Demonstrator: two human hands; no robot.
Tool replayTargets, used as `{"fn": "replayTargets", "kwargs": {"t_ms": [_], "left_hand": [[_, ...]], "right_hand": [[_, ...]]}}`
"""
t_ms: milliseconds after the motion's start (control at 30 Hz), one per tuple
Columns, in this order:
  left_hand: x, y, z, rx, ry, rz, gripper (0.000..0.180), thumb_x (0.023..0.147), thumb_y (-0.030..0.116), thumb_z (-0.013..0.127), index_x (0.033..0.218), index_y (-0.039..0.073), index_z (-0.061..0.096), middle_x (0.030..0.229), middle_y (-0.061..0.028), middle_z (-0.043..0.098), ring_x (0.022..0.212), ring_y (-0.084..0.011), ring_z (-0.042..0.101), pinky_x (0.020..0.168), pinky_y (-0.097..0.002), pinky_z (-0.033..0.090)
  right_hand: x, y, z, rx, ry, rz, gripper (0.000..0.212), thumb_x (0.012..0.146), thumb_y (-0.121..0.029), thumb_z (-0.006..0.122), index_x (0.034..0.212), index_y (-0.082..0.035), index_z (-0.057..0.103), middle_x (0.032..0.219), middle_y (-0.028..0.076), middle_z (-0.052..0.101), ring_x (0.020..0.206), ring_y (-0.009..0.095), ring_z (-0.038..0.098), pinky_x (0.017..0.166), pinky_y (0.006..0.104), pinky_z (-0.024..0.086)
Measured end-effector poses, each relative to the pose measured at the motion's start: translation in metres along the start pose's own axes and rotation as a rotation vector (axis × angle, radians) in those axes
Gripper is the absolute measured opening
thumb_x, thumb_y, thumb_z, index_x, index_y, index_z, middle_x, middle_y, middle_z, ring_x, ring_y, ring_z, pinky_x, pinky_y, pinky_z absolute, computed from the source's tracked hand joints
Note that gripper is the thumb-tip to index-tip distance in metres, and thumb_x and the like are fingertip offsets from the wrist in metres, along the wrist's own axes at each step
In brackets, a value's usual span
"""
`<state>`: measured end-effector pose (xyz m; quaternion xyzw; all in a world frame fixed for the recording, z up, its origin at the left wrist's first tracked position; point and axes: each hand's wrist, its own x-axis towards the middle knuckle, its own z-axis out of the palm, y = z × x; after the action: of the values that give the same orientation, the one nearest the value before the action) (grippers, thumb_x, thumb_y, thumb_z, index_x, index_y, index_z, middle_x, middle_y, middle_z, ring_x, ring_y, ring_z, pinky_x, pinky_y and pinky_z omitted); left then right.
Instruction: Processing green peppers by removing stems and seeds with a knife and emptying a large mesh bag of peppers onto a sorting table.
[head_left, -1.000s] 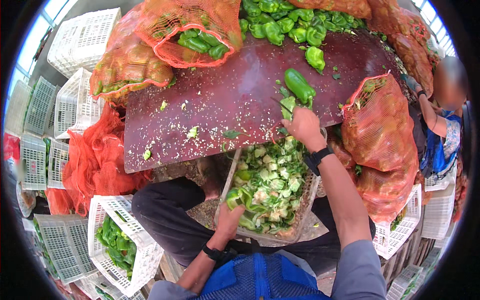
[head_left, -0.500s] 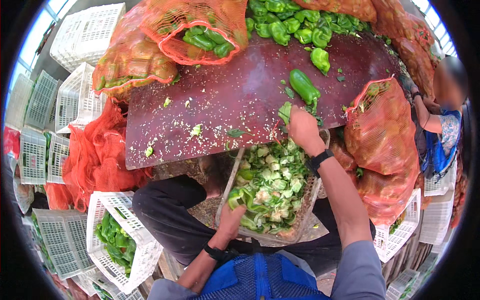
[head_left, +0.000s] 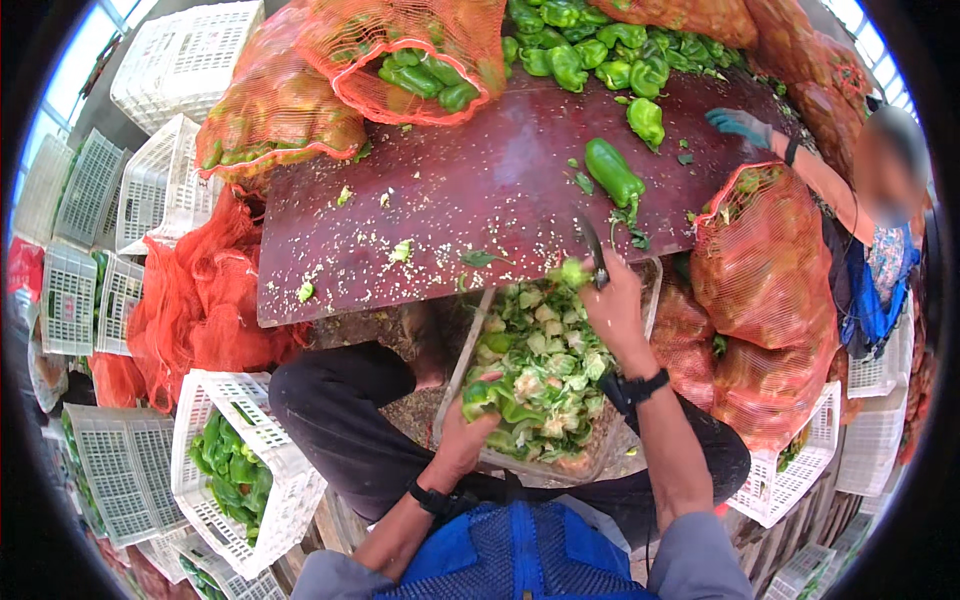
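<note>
My left hand (head_left: 467, 435) is closed round a cut green bell pepper (head_left: 482, 397) at the left side of the crate. In my right hand (head_left: 613, 305) is a small knife (head_left: 592, 246), its dark blade pointing up and away over the table edge. A blurred green pepper piece (head_left: 572, 272) is beside that blade; whether it touches the hand I cannot tell. Below both hands a pale plastic crate (head_left: 462, 370), between my legs, holds chopped pepper cores and trimmings (head_left: 545, 345). A whole green bell pepper (head_left: 613, 172) lies on the table just beyond my right hand.
Seeds and scraps dot the dark red table (head_left: 450, 190); loose peppers (head_left: 565, 65) are heaped at its far side. Orange mesh sacks (head_left: 765, 300) stand around it. A white crate of peppers (head_left: 225, 480) sits at my left. At the right, a co-worker's gloved hand (head_left: 740, 125) reaches over the table.
My right hand has drawn back from the leaf at the table edge, and its knife now shows. The left hand has lifted the cut pepper slightly. The co-worker's arm has reached over the table.
</note>
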<state>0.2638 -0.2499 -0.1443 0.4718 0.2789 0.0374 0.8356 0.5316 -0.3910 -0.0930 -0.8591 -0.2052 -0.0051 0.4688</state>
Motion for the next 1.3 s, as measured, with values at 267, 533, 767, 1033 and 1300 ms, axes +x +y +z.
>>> {"fn": "replayTargets", "kwargs": {"t_ms": [267, 533, 767, 1033, 1300], "left_hand": [[-0.017, 0.046, 0.030, 0.489, -0.344, 0.505, 0.064, 0.093, 0.016, 0.071, 0.151, 0.004, 0.049, 0.110, -0.0104, 0.079, 0.147, -0.0319, 0.047, 0.126, -0.0496, 0.025], [-0.046, 0.054, 0.050, 0.577, -0.451, 0.794, 0.073, 0.084, 0.015, 0.082, 0.149, 0.007, 0.052, 0.155, -0.0213, 0.052, 0.141, -0.0382, 0.053, 0.117, -0.0485, 0.041], [-0.060, 0.057, 0.020, 0.238, -0.058, 0.430, 0.052, 0.091, 0.011, 0.077, 0.139, 0.001, 0.058, 0.121, -0.0090, 0.067, 0.107, -0.0206, 0.070, 0.094, -0.0338, 0.058], [-0.098, 0.160, -0.202, 0.461, 0.666, 0.882, 0.059, 0.095, 0.017, 0.072, 0.149, 0.004, 0.052, 0.125, -0.0139, 0.068, 0.093, -0.0249, 0.073, 0.078, -0.0418, 0.066], [-0.184, 0.193, -0.568, 0.695, 0.714, 0.912, 0.069, 0.090, 0.031, 0.071, 0.146, -0.006, 0.055, 0.135, -0.0291, 0.066, 0.122, -0.0383, 0.067, 0.107, -0.0492, 0.053]], "right_hand": [[-0.108, -0.037, -0.015, 0.577, -0.106, -0.054, 0.025, 0.084, 0.016, 0.067, 0.098, -0.005, 0.066, 0.109, 0.009, 0.070, 0.103, 0.019, 0.066, 0.093, 0.0346, 0.053], [-0.160, -0.052, -0.019, 0.752, -0.313, 0.213, 0.023, 0.084, 0.007, 0.078, 0.103, -0.004, 0.072, 0.115, 0.009, 0.073, 0.107, 0.019, 0.069, 0.096, 0.0345, 0.055], [-0.142, -0.048, -0.019, 0.467, -0.311, 0.343, 0.032, 0.086, -0.003, 0.073, 0.118, -0.002, 0.073, 0.104, 0.004, 0.074, 0.080, 0.008, 0.061, 0.070, 0.0257, 0.050], [0.037, 0.016, -0.052, -0.351, 0.241, -0.021, 0.037, 0.085, -0.026, 0.081, 0.108, -0.002, 0.067, 0.100, 0.023, 0.070, 0.094, 0.043, 0.069, 0.080, 0.0513, 0.054], [0.151, 0.028, -0.017, -0.354, 0.138, 0.117, 0.052, 0.082, -0.028, 0.085, 0.118, 0.000, 0.061, 0.109, 0.026, 0.072, 0.106, 0.045, 0.069, 0.091, 0.0519, 0.056]]}}
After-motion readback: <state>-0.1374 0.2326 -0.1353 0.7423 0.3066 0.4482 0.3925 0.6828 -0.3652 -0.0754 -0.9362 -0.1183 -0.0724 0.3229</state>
